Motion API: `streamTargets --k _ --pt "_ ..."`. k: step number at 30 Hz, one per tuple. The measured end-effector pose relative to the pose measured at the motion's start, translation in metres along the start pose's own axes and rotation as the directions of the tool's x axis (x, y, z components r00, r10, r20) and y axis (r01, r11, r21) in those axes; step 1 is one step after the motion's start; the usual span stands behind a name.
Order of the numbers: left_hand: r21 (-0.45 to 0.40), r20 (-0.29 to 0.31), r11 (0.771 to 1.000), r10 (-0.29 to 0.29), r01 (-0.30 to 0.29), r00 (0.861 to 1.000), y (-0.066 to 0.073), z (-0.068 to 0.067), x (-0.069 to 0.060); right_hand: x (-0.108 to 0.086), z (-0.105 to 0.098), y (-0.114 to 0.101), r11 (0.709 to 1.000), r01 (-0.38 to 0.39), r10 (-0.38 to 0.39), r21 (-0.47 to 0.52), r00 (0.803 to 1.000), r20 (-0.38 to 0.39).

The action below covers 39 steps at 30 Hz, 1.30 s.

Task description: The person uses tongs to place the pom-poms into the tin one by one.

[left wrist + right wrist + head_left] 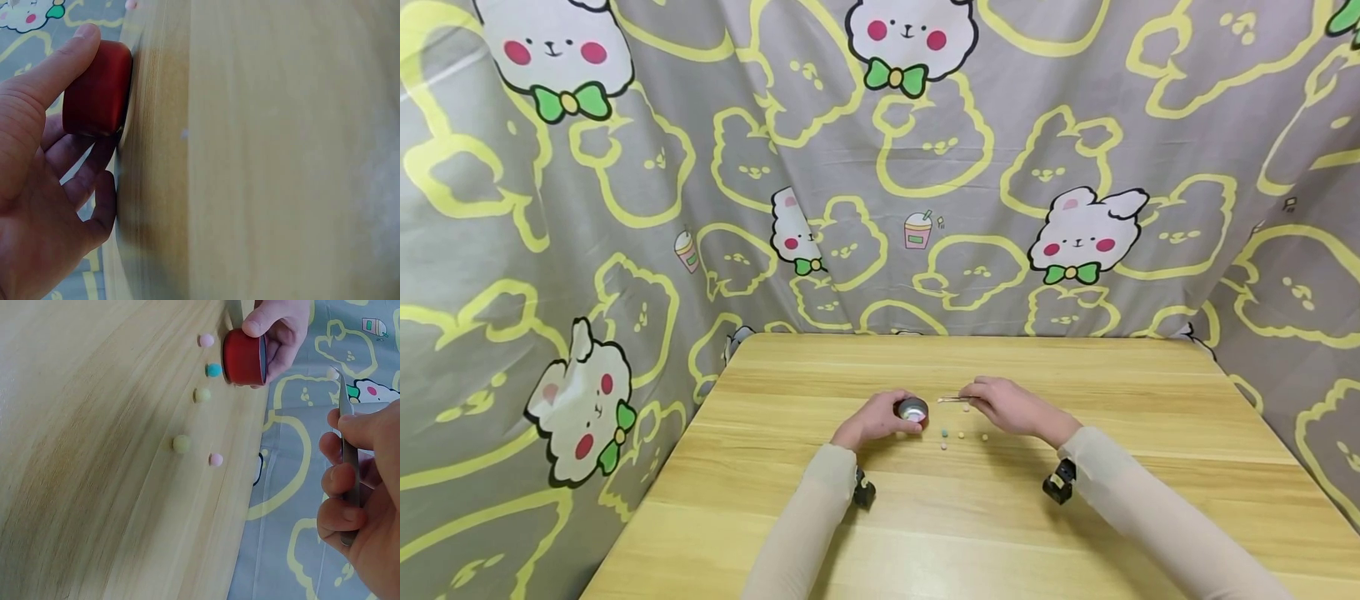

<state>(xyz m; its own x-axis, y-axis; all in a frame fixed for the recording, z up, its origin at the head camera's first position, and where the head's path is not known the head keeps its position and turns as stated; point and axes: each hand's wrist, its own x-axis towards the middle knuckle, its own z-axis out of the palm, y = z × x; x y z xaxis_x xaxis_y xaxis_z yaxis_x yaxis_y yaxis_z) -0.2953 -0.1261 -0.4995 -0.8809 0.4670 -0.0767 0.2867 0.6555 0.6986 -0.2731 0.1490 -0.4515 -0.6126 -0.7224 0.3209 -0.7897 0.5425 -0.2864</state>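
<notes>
My left hand (878,418) grips a small round red tin (99,89) between thumb and fingers; its shiny inside shows in the head view. Metal tweezers (350,465) are pinched in my right hand (372,487), their tips pointing toward the tin. A pale little ball (332,374) is at the tweezer tips, raised over the table. Several small balls lie on the wood: a teal one (944,433) near the tin, two yellow ones (202,395) (181,444), and pink ones (206,340) (215,459).
The wooden table (925,533) reaches back to a grey curtain (865,150) with yellow outlines and white cartoon animals, which also hangs at both sides. A black wrist camera (864,489) is by the left sleeve, another (1059,482) by the right.
</notes>
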Motion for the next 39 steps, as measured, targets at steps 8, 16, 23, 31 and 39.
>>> streamTargets --k 8,16,23,31,39 --pt "0.004 0.002 1.0 0.008 -0.008 1.0 -0.001 0.0 0.001 0.002 -0.003 -0.004 1.0 -0.009 0.009 -0.001 1.0 0.01" --pt "0.003 -0.005 1.0 0.01 -0.01 1.0 0.002 -0.001 0.0 0.006 -0.005 -0.007 1.0 -0.009 0.009 0.001 1.0 0.008" --pt "-0.014 -0.003 1.0 0.012 -0.012 1.0 0.001 0.0 0.0 0.009 -0.002 -0.008 1.0 -0.011 0.011 0.013 1.0 0.018" --pt "-0.007 -0.008 1.0 0.016 -0.016 1.0 0.0 0.0 0.0 0.018 0.007 -0.007 1.0 -0.004 0.004 0.016 0.999 0.038" --pt "-0.013 -0.009 1.0 0.018 -0.018 1.0 0.0 0.0 0.0 0.029 0.021 -0.007 0.999 -0.011 0.008 0.034 0.997 0.073"
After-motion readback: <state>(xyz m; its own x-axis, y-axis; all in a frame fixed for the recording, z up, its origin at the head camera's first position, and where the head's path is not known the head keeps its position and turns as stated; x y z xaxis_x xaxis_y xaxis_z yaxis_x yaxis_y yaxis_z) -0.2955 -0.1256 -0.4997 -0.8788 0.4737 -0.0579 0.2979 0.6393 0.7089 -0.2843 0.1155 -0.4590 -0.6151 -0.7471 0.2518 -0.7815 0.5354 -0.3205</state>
